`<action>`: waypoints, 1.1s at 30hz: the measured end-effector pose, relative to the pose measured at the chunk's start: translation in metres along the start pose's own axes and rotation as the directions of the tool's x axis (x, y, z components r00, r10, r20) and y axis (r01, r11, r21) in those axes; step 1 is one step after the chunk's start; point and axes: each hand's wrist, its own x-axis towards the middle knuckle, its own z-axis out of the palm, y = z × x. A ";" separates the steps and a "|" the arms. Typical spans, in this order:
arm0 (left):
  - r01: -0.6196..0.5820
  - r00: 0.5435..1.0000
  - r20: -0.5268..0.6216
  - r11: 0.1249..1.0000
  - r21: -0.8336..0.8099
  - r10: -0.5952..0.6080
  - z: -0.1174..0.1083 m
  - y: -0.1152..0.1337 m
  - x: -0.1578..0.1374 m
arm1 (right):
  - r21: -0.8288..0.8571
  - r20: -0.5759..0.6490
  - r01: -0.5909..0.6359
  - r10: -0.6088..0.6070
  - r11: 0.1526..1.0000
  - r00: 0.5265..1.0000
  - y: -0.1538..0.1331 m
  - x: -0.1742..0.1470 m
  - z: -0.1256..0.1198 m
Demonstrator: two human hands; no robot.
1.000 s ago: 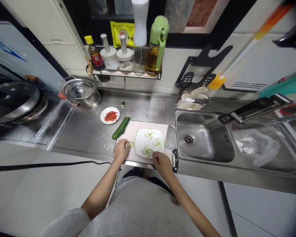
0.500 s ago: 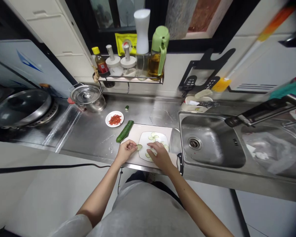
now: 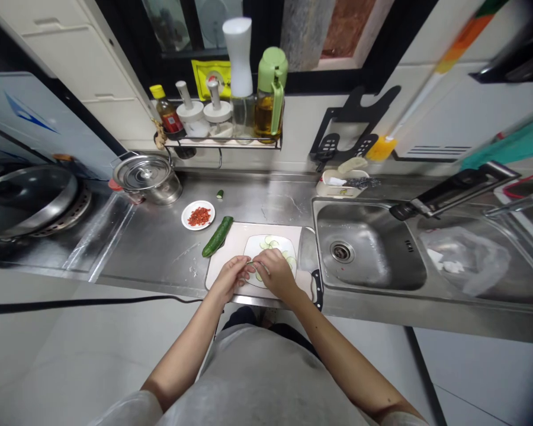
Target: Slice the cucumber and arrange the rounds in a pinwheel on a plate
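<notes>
Left hand (image 3: pixel 232 277): pinches a thin slice (image 3: pixel 251 262), seen edge-on, at the left part of the plate (image 3: pixel 253 247); too light a pinch could drop it, too hard could tear it.
Right hand (image 3: pixel 275 272): fingers bent over the plate, tips at the slice; whether they grip it too, I cannot tell.
Plate: white, on the board (image 3: pixel 236 241), bearing other slices (image 3: pixel 288 255), some hidden by the right hand; a dragging finger could smear them out of place.
Board: flat on the surface (image 3: pixel 160 242), close to its front edge; leaning could shift it.
Knife (image 3: pixel 309 254): along the board's right edge, handle nearest; the right hand swinging wide could knock it off.
Cucumber (image 3: pixel 217 236): slanting at the board's far left corner; being round, it could roll if bumped.
Dish (image 3: pixel 185 214): past the cucumber, holding red bits (image 3: pixel 198 216); a long reach could spill them.
Stub (image 3: pixel 220 194): farther back, well apart from both hands.
</notes>
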 end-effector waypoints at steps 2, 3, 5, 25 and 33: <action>0.044 0.999 0.023 0.998 -0.054 -0.043 0.002 -0.001 -0.001 | -0.022 0.024 0.004 -0.004 1.000 1.000 0.001 -0.006 0.002; 0.043 0.999 0.018 0.997 -0.058 -0.042 0.002 -0.002 -0.001 | -0.031 0.036 0.000 0.001 1.000 0.999 0.002 -0.009 0.003; 0.028 1.000 0.000 0.999 -0.042 -0.028 0.002 -0.005 0.000 | -0.041 0.054 -0.015 0.017 0.999 0.998 0.003 -0.015 0.006; -0.098 0.995 0.017 0.992 0.074 0.097 0.003 -0.016 0.002 | 0.248 0.138 -0.272 0.244 0.930 0.960 0.010 -0.029 0.014; -0.163 0.987 0.010 0.981 0.107 0.163 0.002 -0.019 0.001 | 0.356 0.207 -0.426 0.374 0.832 0.904 0.005 -0.028 0.015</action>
